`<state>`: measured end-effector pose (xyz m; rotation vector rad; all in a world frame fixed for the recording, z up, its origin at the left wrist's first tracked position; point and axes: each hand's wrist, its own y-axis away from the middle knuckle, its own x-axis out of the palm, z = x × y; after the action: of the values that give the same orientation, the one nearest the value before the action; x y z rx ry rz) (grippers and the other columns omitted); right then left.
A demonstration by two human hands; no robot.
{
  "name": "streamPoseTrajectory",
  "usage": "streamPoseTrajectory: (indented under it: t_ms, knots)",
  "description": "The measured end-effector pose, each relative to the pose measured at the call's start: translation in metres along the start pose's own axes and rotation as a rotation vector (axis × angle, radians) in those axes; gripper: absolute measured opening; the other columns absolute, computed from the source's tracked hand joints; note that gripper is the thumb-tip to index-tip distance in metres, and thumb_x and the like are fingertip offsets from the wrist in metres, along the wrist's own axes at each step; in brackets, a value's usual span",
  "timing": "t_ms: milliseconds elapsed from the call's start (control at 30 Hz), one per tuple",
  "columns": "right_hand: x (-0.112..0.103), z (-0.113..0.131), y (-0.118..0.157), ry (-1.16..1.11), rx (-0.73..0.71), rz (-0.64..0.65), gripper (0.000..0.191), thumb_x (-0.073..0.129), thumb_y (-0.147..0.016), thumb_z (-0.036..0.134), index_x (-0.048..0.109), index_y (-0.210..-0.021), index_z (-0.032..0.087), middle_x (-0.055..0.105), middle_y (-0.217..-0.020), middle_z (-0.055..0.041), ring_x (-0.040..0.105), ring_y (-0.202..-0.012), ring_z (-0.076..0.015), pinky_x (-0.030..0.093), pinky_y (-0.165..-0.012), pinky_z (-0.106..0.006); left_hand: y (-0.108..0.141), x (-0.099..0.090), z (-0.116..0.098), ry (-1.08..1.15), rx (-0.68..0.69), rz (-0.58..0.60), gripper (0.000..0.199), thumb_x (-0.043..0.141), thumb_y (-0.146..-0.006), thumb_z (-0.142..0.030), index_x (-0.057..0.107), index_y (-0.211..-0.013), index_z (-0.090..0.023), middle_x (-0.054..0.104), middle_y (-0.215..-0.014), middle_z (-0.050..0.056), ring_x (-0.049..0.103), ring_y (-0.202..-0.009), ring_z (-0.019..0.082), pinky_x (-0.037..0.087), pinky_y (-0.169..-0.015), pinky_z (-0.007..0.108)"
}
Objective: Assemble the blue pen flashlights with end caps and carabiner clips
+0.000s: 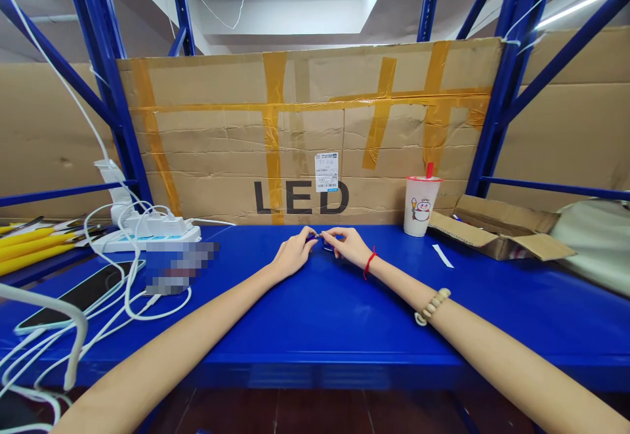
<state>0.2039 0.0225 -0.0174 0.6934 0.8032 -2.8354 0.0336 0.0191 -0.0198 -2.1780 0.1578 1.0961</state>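
Note:
My left hand (295, 253) and my right hand (347, 246) meet near the back of the blue table (315, 316), fingertips almost touching. Both hands are closed in a pinch around something small and dark between them, too small to make out. A dark piece shows under the fingers of my right hand. A red string is round my right wrist, and a beaded bracelet circles the forearm.
A cup (421, 207) with a red straw stands at the right, beside a paper strip (443, 256) and an open cardboard box (512, 227). At the left lie a phone (81, 296), white cables and a power strip (157, 240). Taped cardboard (221, 158) stands behind.

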Motion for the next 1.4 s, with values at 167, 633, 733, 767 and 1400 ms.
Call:
streamPoseTrajectory:
  t_ms: [167,633,733,767,1400]
  knots:
    - [-0.004,-0.005,0.001,0.355,-0.076,-0.037,0.02,0.052,-0.076,0.033,0.065,-0.088,0.022,0.064,-0.083,0.0,0.054,-0.053,-0.008,0.041,-0.053,-0.021,-0.007,0.002,0.014,0.27,-0.208,-0.207,0.014,0.031,-0.086,-0.028,0.041,-0.089,-0.018,0.052,-0.059,-0.002,0.055,-0.061,0.013,0.04,-0.066,0.023]
    - [-0.009,-0.004,0.003,0.589,-0.179,0.066,0.017,0.053,-0.076,0.021,0.064,-0.089,0.022,0.059,-0.084,-0.0003,0.053,-0.067,-0.0083,0.04,-0.062,-0.021,0.0,0.006,0.007,-0.215,-0.277,-0.075,0.037,0.054,-0.072,-0.036,0.032,-0.097,-0.018,0.053,-0.103,0.011,0.055,-0.095,0.025,0.042,-0.071,0.031]
    - [-0.009,-0.004,0.003,0.597,-0.188,0.075,0.017,0.052,-0.076,0.022,0.065,-0.088,0.022,0.059,-0.084,-0.001,0.053,-0.068,-0.0091,0.04,-0.062,-0.021,-0.001,0.005,0.008,-0.249,-0.29,-0.017,0.035,0.052,-0.073,-0.034,0.032,-0.096,-0.018,0.055,-0.098,0.011,0.056,-0.092,0.026,0.042,-0.069,0.032]
    - [-0.01,-0.004,0.003,0.599,-0.191,0.079,0.017,0.053,-0.076,0.022,0.065,-0.087,0.022,0.059,-0.084,-0.0011,0.053,-0.068,-0.0092,0.039,-0.062,-0.021,-0.001,0.005,0.009,-0.255,-0.29,-0.007,0.032,0.05,-0.075,-0.032,0.032,-0.096,-0.018,0.056,-0.096,0.01,0.056,-0.091,0.026,0.042,-0.068,0.032]
    - [-0.007,-0.008,0.0,0.521,-0.269,0.154,0.024,0.054,-0.078,0.031,0.063,-0.097,0.021,0.056,-0.089,-0.0034,0.052,-0.067,-0.0086,0.041,-0.064,-0.022,-0.003,0.004,0.013,0.142,0.103,0.045,0.013,0.045,-0.078,-0.019,0.037,-0.089,-0.021,0.059,-0.083,-0.001,0.053,-0.072,0.012,0.039,-0.069,0.024]
